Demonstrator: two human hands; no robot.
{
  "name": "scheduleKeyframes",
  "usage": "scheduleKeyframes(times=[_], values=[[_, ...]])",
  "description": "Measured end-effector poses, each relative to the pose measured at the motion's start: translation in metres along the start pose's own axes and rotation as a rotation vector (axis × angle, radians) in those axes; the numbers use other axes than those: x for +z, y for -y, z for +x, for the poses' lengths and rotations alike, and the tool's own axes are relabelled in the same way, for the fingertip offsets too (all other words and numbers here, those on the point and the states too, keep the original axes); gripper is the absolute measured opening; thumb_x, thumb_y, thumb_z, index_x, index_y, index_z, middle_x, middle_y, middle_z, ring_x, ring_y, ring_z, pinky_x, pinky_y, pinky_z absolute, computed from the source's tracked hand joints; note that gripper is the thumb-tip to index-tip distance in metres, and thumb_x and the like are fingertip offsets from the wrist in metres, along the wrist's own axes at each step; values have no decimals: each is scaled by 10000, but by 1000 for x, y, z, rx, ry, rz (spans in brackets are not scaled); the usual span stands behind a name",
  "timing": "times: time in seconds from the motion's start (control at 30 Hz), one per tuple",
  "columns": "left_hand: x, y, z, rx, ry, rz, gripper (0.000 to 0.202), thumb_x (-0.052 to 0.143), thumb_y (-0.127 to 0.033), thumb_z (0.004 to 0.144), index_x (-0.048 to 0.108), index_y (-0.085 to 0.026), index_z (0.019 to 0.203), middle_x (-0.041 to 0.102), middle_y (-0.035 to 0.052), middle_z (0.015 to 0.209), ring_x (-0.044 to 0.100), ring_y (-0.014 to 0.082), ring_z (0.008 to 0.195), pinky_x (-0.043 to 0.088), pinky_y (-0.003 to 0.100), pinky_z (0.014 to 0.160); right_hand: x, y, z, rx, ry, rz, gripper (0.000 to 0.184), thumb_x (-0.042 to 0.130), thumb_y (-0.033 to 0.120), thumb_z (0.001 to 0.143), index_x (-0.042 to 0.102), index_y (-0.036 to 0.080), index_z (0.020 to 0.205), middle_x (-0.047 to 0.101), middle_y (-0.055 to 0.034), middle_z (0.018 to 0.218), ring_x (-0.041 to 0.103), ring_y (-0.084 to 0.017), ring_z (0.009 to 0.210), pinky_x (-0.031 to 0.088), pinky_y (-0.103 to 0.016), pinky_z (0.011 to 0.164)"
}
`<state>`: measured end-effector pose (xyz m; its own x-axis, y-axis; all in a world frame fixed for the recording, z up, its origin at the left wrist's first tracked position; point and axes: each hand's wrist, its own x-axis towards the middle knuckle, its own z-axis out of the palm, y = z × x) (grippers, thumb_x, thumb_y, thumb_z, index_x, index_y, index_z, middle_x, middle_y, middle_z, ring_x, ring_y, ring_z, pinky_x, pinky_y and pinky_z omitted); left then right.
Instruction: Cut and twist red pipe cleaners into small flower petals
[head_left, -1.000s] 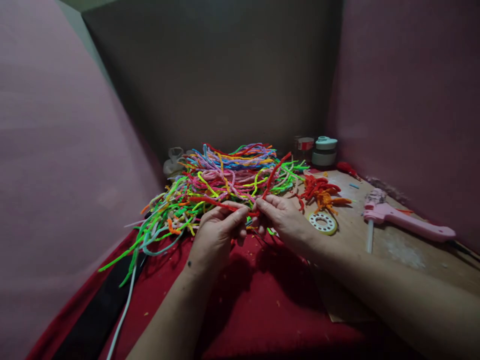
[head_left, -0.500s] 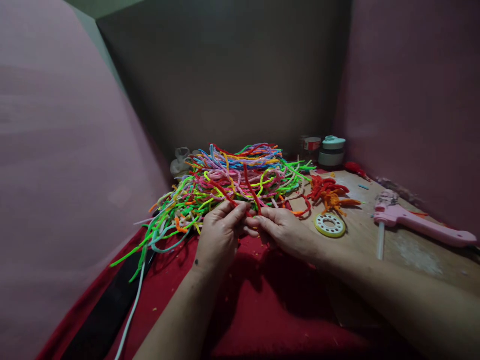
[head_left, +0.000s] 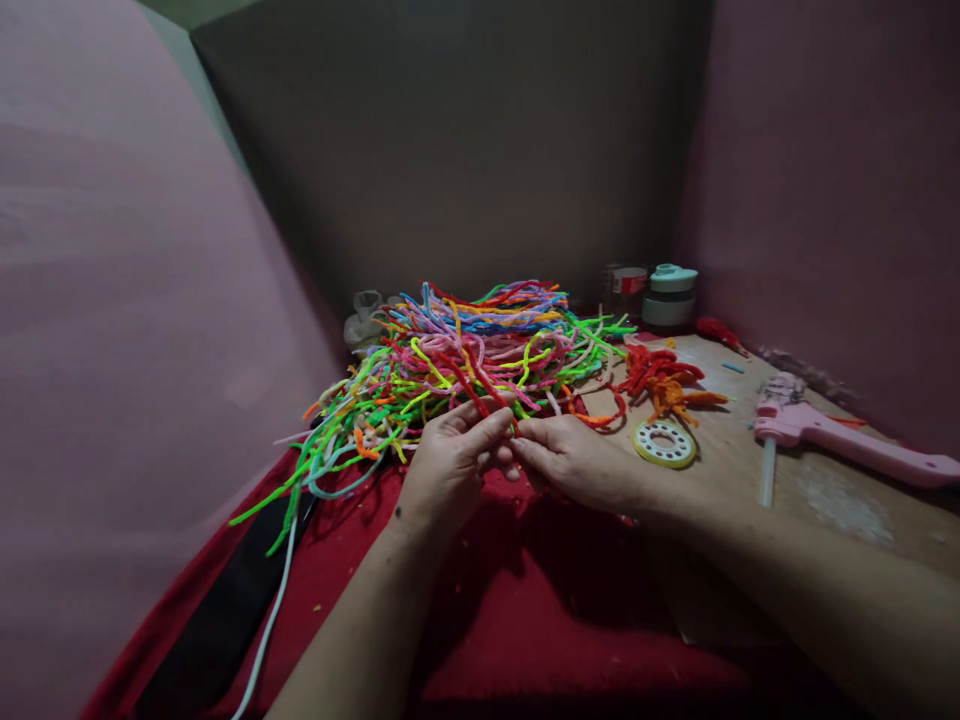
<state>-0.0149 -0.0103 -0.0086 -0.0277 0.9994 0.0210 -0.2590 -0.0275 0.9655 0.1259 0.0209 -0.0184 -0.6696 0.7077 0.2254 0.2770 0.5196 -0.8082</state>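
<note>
Between my hands is a red pipe cleaner point(head_left: 481, 388), its two ends pointing up and to the left. My left hand point(head_left: 459, 452) pinches it with thumb and fingers, just below the two raised ends. Close beside it, my right hand point(head_left: 559, 450) pinches the lower part of the same pipe cleaner; the fingertips nearly meet. Its bent lower part is mostly hidden by my fingers. Behind my hands lies a big heap of coloured pipe cleaners point(head_left: 427, 350) in green, pink, yellow, blue and orange.
On the board point(head_left: 739, 395) at right lie red and orange bent pieces point(head_left: 664, 378), a yellow-rimmed tape roll point(head_left: 664, 445) and a pink glue gun point(head_left: 847, 432). A teal-lidded container point(head_left: 670, 296) stands behind. Red cloth point(head_left: 555, 640) covers the front; a white cable point(head_left: 274, 620) runs at left.
The two red ends, spread apart before, now lean left and lie nearly parallel. My left hand has shifted its grip up around them, and the view has moved slightly.
</note>
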Motion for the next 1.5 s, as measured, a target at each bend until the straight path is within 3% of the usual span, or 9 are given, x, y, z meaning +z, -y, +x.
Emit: scheduleKeyframes(times=[0.13,0.27,0.37,0.57,0.97,1.13,1.27,1.4,1.5], values=[[-2,0,0,8,88,11,120,679,-215,715,640,-104,738,513,-36,504,479,52,425,442,172,409,-3,0,-1,30,100,189,233,416,229,865,579,150,717,488,20,539,419,-72,452,321,-214,478],[-4,-5,-1,6,76,-27,122,670,-226,728,637,-108,734,523,-35,476,502,77,393,435,199,404,-2,-9,1,94,202,736,262,442,335,867,583,120,810,589,-30,634,505,-89,471,408,-220,482],[-5,-9,-2,8,71,-73,142,679,-234,722,648,-104,771,543,-26,487,528,88,411,436,198,416,1,-17,3,159,292,1075,285,432,329,869,593,96,835,634,-67,663,561,-107,468,446,-229,482],[-4,-10,-3,0,103,-122,143,676,-228,725,646,-103,787,556,-15,503,572,115,458,442,195,419,3,-17,-1,285,412,1357,328,375,303,904,595,94,780,639,-56,613,584,-101,454,461,-208,471],[-4,-5,-2,92,61,-13,132,646,-251,748,637,-129,797,569,-23,539,568,112,468,467,233,465,8,-11,1,228,269,1290,226,438,223,893,590,90,790,557,-2,511,488,-74,380,426,-196,408],[-2,-8,-6,132,-84,187,186,658,-315,738,628,-136,780,531,-34,469,463,64,385,333,163,362,10,-12,1,247,185,1276,202,506,234,851,568,108,705,562,1,516,483,-70,369,427,-203,412],[0,-13,-8,67,-105,209,216,638,-344,742,575,-145,686,488,-42,413,381,52,329,260,158,322,9,-13,0,237,235,1280,183,523,261,836,573,114,738,579,-3,544,507,-78,395,445,-216,436],[0,-15,-9,61,-111,240,265,632,-347,740,522,-144,610,462,-46,404,356,44,320,260,166,327,6,-7,0,189,126,1075,158,576,252,791,569,115,712,625,-34,631,536,-83,441,444,-223,476],[1,-15,-9,101,-124,261,219,638,-326,734,539,-146,656,470,-53,419,356,45,325,266,164,328,7,0,-2,149,5,739,170,560,244,801,584,115,694,616,-31,633,509,-73,449,409,-220,482]])
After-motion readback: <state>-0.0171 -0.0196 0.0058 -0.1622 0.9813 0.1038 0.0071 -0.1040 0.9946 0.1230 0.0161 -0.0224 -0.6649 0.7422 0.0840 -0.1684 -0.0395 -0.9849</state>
